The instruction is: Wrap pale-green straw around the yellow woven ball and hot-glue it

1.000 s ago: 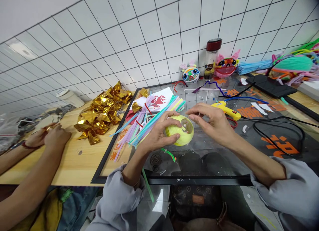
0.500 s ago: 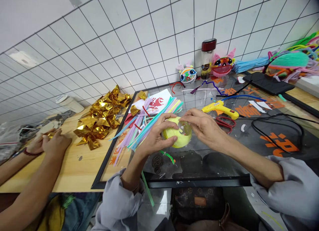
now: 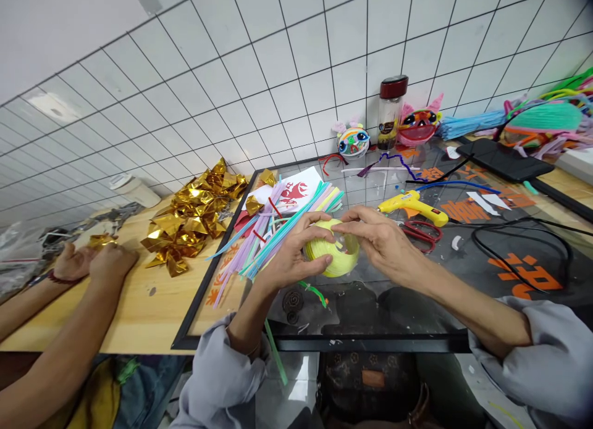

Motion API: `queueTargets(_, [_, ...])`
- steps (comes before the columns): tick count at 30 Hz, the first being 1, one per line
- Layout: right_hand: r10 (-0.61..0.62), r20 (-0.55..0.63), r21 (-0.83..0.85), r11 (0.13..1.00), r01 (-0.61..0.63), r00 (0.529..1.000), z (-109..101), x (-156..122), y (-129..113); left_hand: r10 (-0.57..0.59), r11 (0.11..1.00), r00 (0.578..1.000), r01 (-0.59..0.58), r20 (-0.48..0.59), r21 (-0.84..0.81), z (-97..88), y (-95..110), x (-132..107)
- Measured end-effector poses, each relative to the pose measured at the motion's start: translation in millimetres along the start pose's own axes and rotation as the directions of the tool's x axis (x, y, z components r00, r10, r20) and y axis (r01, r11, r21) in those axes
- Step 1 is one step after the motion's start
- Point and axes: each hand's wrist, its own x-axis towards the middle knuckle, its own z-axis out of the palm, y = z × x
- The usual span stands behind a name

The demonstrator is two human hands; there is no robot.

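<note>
My left hand [image 3: 306, 250] is curled around a yellow-wrapped ball [image 3: 340, 262], thumb in front and fingers over the top. Strands of yellow pipe cleaner seem to cover the ball, and a clear, see-through patch shows at its upper right. At that upper edge, the thumb and fingertips of my right hand [image 3: 377, 237] are closed against the ball; whatever lies between them is hidden. Close behind the right hand are red-handled scissors [image 3: 424, 231] and a yellow glue gun [image 3: 414, 205]. Pastel pipe cleaners [image 3: 273, 231] lie in a bundle beside my left hand.
To the left, another person's hands [image 3: 99, 262] hold gold foil near a gold foil heap [image 3: 185, 213]. Along the wall stand a bottle [image 3: 390, 114] and two decorated balls, one pink-eared [image 3: 419, 125], one white-faced [image 3: 353, 140]. A black cable [image 3: 514, 231] loops at right.
The view has shifted slightly, so everything sits a little lower and to the right. Both my hands keep their hold on the ball. The other person's hands have come slightly apart around the foil.
</note>
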Motion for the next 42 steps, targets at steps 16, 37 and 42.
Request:
queueTargets(16, [-0.051, -0.072, -0.017, 0.999, 0.050, 0.996, 11.3, -10.9, -4.5, 0.002, 1.000, 1.000, -0.003, -0.025, -0.021, 0.5, -6.1, 0.0])
queueTargets(37, [0.051, -0.005, -0.040, 0.998, -0.051, 0.999, 21.1, -12.7, 16.5, 0.008, 0.995, 0.998, -0.015, -0.069, -0.102, 3.7, -13.4, 3.0])
queueTargets(42, [-0.080, -0.047, -0.043, 0.996, 0.078, 0.996, 17.2, -11.8, 1.7, 0.015, 0.995, 0.997, -0.022, -0.070, -0.100, 3.9, -12.8, 3.5])
